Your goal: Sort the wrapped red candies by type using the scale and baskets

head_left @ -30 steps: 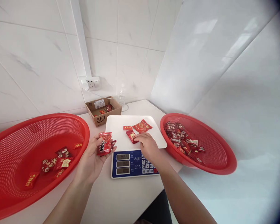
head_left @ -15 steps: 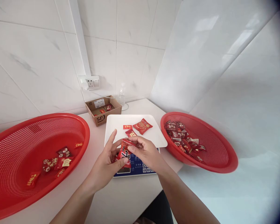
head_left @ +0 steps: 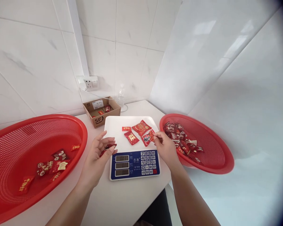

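Note:
My right hand [head_left: 165, 148] pinches the right end of a red snack packet [head_left: 147, 138] with black and white lettering, at the right side of the white weighing tray [head_left: 113, 125]. Beside that packet lie a larger red packet with gold print [head_left: 141, 126], a red packet with pale lettering [head_left: 131, 137] and a tiny red packet [head_left: 126, 128]. At the tray's front left, my left hand [head_left: 96, 160] curls round a dark red packet [head_left: 109, 146], mostly hidden by the fingers. The scale's blue panel [head_left: 135, 175] shows between both hands.
A big red basket [head_left: 83, 131] at the left contains several red packets. Another red basket [head_left: 223, 157], tilted at the right, has a pile of packets. Behind the scale stand a cardboard box [head_left: 114, 113] with a few packets, and a clear bottle [head_left: 120, 95]. A socket [head_left: 91, 83] is on the wall.
My hands have moved apart. The right one has carried the black-lettered packet from between them onto the right of the tray. My left hand has shifted left, uncovering the scale's displays.

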`<move>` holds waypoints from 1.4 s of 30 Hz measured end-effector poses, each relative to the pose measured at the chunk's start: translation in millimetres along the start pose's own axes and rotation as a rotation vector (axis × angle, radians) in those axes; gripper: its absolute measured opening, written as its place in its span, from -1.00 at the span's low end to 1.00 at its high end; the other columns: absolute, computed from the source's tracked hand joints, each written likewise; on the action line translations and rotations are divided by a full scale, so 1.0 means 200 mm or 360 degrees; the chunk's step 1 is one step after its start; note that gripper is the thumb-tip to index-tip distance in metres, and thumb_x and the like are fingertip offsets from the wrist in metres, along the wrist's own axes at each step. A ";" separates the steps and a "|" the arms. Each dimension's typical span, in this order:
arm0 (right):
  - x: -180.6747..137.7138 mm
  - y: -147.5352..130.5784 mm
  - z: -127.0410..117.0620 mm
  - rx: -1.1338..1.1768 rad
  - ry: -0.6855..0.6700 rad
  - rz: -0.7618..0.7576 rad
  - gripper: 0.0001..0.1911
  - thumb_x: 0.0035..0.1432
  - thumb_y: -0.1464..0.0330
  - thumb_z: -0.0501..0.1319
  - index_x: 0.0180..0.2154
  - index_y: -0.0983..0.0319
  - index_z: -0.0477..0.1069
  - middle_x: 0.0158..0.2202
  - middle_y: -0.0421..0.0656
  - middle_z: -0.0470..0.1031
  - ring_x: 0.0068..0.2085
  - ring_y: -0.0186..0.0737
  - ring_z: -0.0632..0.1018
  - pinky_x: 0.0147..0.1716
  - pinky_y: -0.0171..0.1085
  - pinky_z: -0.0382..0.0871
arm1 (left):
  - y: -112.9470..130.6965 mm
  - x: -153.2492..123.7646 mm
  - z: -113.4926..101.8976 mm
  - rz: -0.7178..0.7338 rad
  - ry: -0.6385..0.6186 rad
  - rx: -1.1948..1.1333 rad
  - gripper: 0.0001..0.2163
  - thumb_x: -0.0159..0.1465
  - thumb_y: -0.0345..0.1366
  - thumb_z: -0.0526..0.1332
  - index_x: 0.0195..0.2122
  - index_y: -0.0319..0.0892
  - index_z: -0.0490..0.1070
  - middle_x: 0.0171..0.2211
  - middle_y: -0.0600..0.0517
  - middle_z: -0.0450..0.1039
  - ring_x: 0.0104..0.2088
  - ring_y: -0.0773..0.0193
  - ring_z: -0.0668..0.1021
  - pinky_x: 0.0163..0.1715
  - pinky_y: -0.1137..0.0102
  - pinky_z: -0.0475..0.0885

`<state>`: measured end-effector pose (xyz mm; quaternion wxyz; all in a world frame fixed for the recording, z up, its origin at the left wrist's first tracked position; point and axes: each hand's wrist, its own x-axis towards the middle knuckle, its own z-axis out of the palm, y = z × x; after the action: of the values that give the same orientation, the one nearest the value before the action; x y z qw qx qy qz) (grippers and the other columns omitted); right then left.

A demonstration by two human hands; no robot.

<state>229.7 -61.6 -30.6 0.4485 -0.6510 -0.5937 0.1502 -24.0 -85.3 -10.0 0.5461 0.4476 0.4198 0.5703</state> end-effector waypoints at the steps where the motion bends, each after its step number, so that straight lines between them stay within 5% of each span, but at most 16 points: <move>1: 0.00 0.01 0.00 -0.0088 -0.0012 -0.0015 -0.81 0.15 0.30 0.06 -0.27 0.19 0.40 -0.25 -0.09 0.53 -0.25 -0.13 0.52 -0.19 -0.09 0.39 | 0.00 0.00 0.00 -0.0011 0.0004 -0.0046 -0.51 0.12 -0.25 0.28 0.09 0.04 0.21 -0.11 0.03 0.43 -0.06 0.21 0.48 -0.08 0.22 0.48; 7: -0.02 0.03 0.02 -0.0377 0.0112 -0.0241 -0.75 0.15 0.25 0.09 -0.24 0.17 0.49 -0.06 -0.02 0.46 -0.01 0.00 0.43 -0.05 0.02 0.33 | 0.03 0.00 0.00 0.0008 0.0059 -0.0293 -0.46 0.00 -0.40 0.30 0.04 0.04 0.27 -0.05 0.03 0.43 0.02 0.18 0.44 0.05 0.14 0.38; 14: -0.05 -0.07 -0.03 -0.0085 0.0090 -0.0244 -0.72 0.19 0.20 0.09 -0.18 0.16 0.47 -0.04 -0.03 0.44 -0.02 -0.07 0.45 -0.21 -0.13 0.44 | 0.04 0.02 -0.01 0.0032 0.0136 -0.0354 -0.55 0.07 -0.36 0.30 0.01 0.01 0.31 -0.13 0.03 0.50 0.01 0.22 0.48 0.07 0.19 0.37; 21: -0.06 -0.09 -0.07 -0.0107 0.0070 -0.0264 -0.75 0.18 0.23 0.09 -0.17 0.17 0.45 -0.08 -0.05 0.49 -0.06 -0.08 0.48 -0.18 -0.12 0.43 | 0.04 0.01 -0.01 -0.0032 0.0106 -0.0296 -0.58 0.15 -0.20 0.27 0.05 0.05 0.26 0.00 0.00 0.43 -0.12 0.26 0.55 -0.28 0.38 0.54; 31: -0.01 -0.02 -0.25 -0.0433 0.0101 -0.0117 -0.69 0.16 0.24 0.09 -0.11 0.19 0.46 -0.09 -0.07 0.53 -0.08 -0.07 0.51 -0.05 -0.10 0.36 | 0.05 0.00 -0.01 0.0064 0.0111 -0.0194 -0.58 0.14 -0.19 0.29 0.03 0.01 0.28 -0.07 -0.01 0.47 -0.48 0.43 0.51 -0.58 0.54 0.45; 36: 0.16 0.11 -0.49 -0.0856 -0.0099 0.0212 -0.67 0.17 0.27 0.07 -0.06 0.16 0.43 -0.07 -0.11 0.52 -0.11 -0.10 0.53 -0.17 -0.20 0.37 | 0.05 0.02 -0.02 0.0106 0.0154 -0.0217 -0.59 0.12 -0.20 0.30 0.01 0.00 0.32 -0.14 0.01 0.50 -0.44 0.38 0.53 -0.57 0.52 0.47; 42: 0.31 0.41 -0.71 -0.1326 -0.0704 0.0610 -0.86 0.04 0.37 0.17 -0.41 0.22 0.51 -0.44 -0.12 0.54 -0.36 -0.15 0.53 -0.40 -0.30 0.30 | 0.04 0.03 -0.02 0.0090 0.0213 -0.0297 -0.61 0.09 -0.25 0.34 -0.03 0.00 0.37 -0.23 0.04 0.54 -0.42 0.37 0.54 -0.56 0.56 0.48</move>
<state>401.1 -54.9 6.2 -0.0213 -0.8244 -0.5539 0.1143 -30.3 -78.7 -3.1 0.5398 0.3675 0.3875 0.6507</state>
